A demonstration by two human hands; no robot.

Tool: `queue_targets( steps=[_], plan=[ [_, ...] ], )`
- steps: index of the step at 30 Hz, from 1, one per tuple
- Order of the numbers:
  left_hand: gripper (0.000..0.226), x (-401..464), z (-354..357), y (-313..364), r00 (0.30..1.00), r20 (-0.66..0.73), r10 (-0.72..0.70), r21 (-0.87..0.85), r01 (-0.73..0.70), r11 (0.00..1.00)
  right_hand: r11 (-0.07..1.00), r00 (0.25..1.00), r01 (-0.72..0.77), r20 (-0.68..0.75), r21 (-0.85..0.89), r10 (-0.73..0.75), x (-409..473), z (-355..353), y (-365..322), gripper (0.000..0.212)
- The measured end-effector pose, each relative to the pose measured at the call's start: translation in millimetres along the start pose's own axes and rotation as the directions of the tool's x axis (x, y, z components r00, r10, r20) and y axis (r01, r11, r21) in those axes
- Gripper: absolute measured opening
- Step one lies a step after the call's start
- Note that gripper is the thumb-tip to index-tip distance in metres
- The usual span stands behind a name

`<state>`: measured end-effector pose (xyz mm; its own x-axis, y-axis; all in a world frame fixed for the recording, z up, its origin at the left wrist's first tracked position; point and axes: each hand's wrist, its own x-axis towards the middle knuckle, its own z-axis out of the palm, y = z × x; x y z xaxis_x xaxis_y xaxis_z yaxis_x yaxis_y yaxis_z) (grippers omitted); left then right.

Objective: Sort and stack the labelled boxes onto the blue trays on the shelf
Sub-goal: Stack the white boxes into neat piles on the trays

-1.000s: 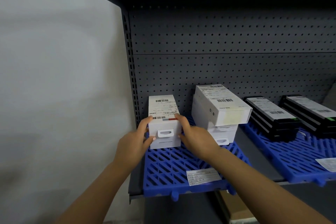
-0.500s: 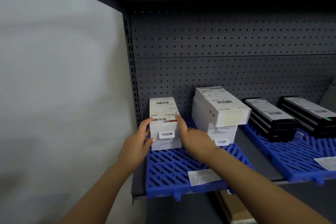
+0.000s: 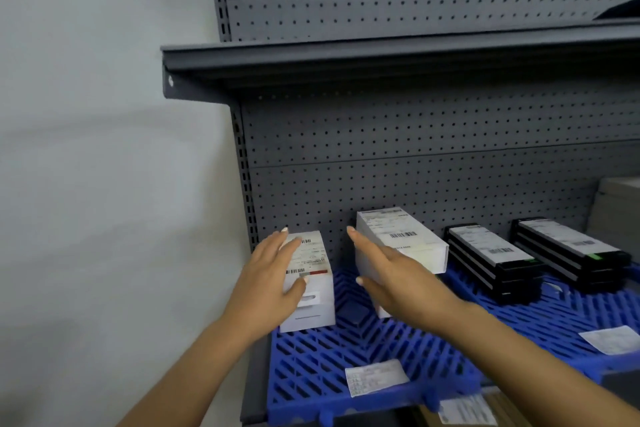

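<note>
White boxes (image 3: 308, 282), blue slatted trays (image 3: 363, 350)

I see two bare forearms, no sleeves; left hand (image 3: 268, 282) and right hand (image 3: 398, 279) ungloved, pale-tipped nails.

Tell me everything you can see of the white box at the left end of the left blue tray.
The white box looks like cardboard, long and narrow, lying flat with its short end toward the camera. A printed label with barcodes and a red stripe covers its top; the front end has a hang-tab slot. It sits at the back left of the blue tray. The open left hand overlaps its left side; contact is unclear.
</note>
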<state>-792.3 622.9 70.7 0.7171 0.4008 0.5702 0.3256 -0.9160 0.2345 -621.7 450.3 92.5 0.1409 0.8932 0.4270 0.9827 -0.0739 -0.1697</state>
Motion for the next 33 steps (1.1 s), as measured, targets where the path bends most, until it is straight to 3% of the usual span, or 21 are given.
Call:
queue_targets(
  steps=[6, 9, 14, 19, 24, 29, 33],
  plan=[
    [0.071, 33, 14, 52, 0.996, 0.034, 0.079, -0.032, -0.078, 0.996, 0.99, 0.979, 0.113, -0.161, -0.086, -0.125, -18, -31, 26, 0.061],
    [0.076, 45, 27, 71, 0.992, 0.076, 0.1, -0.024, -0.098, 0.995, 0.987, 0.965, 0.081, -0.237, -0.14, -0.113, -24, -39, 52, 0.058],
    [0.08, 55, 50, 92, 0.979, 0.185, 0.085, -0.024, -0.082, 0.996, 0.991, 0.987, -0.116, -0.117, -0.062, 0.108, -37, -35, 102, 0.071],
    [0.08, 55, 72, 100, 0.97, 0.238, 0.06, -0.107, -0.035, 0.994, 0.977, 0.987, -0.155, -0.021, 0.144, 0.159, -44, -16, 128, 0.068],
    [0.07, 53, 84, 101, 0.987, 0.161, 0.002, -0.184, 0.028, 0.983, 0.966, 0.982, -0.15, -0.086, 0.21, 0.171, -37, -1, 125, 0.06],
    [0.066, 48, 79, 105, 0.992, -0.095, -0.078, -0.235, 0.053, 0.971, 0.962, 0.971, -0.084, -0.196, 0.261, 0.138, -21, 8, 102, 0.056],
    [0.068, 41, 61, 83, 0.985, -0.133, -0.106, -0.274, 0.067, 0.959, 0.942, 0.969, -0.001, -0.234, 0.335, 0.084, -9, 9, 83, 0.054]
  ],
)
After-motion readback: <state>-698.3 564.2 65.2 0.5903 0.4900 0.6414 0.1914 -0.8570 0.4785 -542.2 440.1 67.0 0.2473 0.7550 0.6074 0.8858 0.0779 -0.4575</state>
